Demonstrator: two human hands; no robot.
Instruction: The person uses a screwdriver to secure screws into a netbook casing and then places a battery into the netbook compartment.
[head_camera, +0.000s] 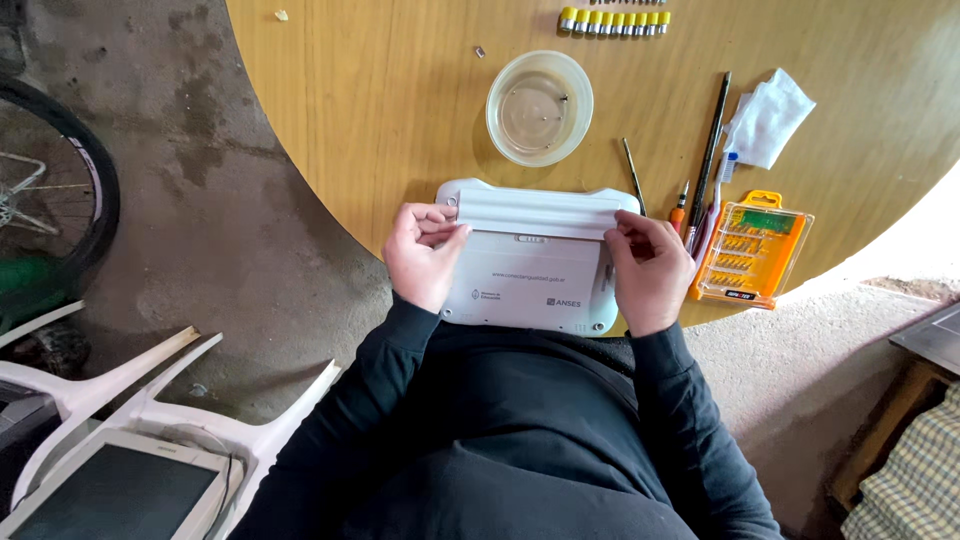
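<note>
A small white laptop (530, 270) lies bottom side up at the near edge of a round wooden table (380, 90). My left hand (422, 255) grips its left side, thumb pressed on the long white battery strip (535, 213) at the far edge. My right hand (650, 268) holds the right side, fingers at the strip's right end. Both hands are closed on the laptop.
Beyond the laptop stands a clear plastic bowl (539, 107). An orange screwdriver bit case (752, 250), thin tools (708, 165), a white cloth (770, 115) and a row of yellow bits (614, 21) lie to the right. White chair (150, 400) with a tablet sits lower left.
</note>
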